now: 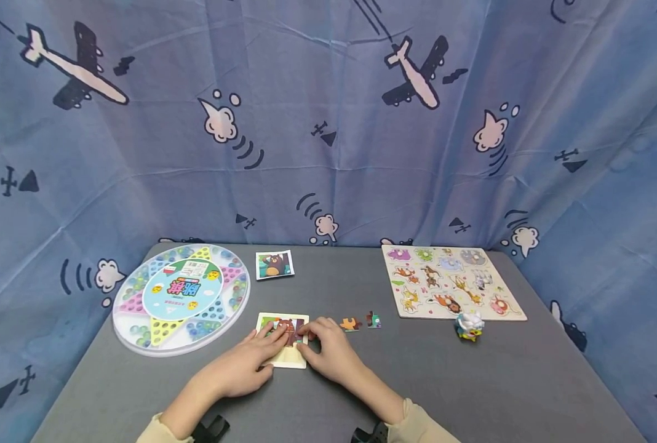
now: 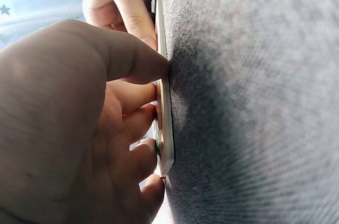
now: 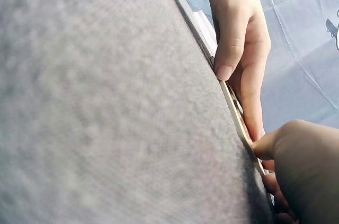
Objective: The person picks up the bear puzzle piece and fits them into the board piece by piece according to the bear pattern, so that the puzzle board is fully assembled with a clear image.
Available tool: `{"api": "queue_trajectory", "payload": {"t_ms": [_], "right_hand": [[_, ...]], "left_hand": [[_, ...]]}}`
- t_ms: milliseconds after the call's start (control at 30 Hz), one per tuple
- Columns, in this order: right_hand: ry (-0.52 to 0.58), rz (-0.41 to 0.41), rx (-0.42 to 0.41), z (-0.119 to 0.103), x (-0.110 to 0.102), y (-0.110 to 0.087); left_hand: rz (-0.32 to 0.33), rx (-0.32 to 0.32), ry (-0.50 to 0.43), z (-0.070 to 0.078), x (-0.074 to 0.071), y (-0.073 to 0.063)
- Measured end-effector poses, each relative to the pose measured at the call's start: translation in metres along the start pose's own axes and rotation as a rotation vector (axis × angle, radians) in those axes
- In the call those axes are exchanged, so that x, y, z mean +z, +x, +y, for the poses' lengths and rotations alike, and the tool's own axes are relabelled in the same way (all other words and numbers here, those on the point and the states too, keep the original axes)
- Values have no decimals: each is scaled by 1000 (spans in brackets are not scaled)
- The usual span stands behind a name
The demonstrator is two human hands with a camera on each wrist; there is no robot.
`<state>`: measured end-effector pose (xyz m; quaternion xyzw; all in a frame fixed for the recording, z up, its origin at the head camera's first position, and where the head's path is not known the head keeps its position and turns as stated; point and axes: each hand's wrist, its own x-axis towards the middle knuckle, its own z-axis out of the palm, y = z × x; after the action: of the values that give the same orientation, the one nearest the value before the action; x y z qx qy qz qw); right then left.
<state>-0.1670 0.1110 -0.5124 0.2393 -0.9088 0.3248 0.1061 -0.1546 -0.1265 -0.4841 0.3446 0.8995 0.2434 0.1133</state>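
Observation:
A small jigsaw tray (image 1: 290, 360) with a cream rim lies flat on the grey table, partly filled with a brown bear picture (image 1: 287, 327). My left hand (image 1: 245, 366) rests its extended fingers on the picture's left part, with its thumb (image 2: 143, 60) at the tray's near edge. From the right, my right hand (image 1: 331, 351) bends its thumb and index finger around a puzzle piece (image 1: 301, 339) at the picture's right side. The fingers cover much of that piece. Two loose puzzle pieces, one orange (image 1: 350, 323) and one green and dark (image 1: 373, 319), lie right of the tray.
A bear picture card (image 1: 275, 265) lies behind the tray. At left is a round Chinese checkers box (image 1: 181, 299) with marbles. An animal puzzle board (image 1: 453, 283) lies at the back right, with a small toy figure (image 1: 469, 326) at its front edge. A patterned curtain (image 1: 328, 123) hangs behind.

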Motion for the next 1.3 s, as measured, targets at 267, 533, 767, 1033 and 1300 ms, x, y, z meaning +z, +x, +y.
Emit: {"api": "queue_trajectory", "payload": {"t_ms": [267,533,767,1033,1300], "right_hand": [[15,-6,-1,2,0,-1],[27,-4,-35,0,-3,-3],[45,114,-56,15,-28,7],[-1,65,-30,56,-46,9],[-58,-91,-65,68,-43,6]], "left_hand": [[18,9,11,-4,0,-2],[69,-125,-15,-18,-4,-5],[57,-166,-40,-25,-10,-9],[47,-159,-43,-24,-14,-10],[23,-198,-38,-26,-12,-8]]}}
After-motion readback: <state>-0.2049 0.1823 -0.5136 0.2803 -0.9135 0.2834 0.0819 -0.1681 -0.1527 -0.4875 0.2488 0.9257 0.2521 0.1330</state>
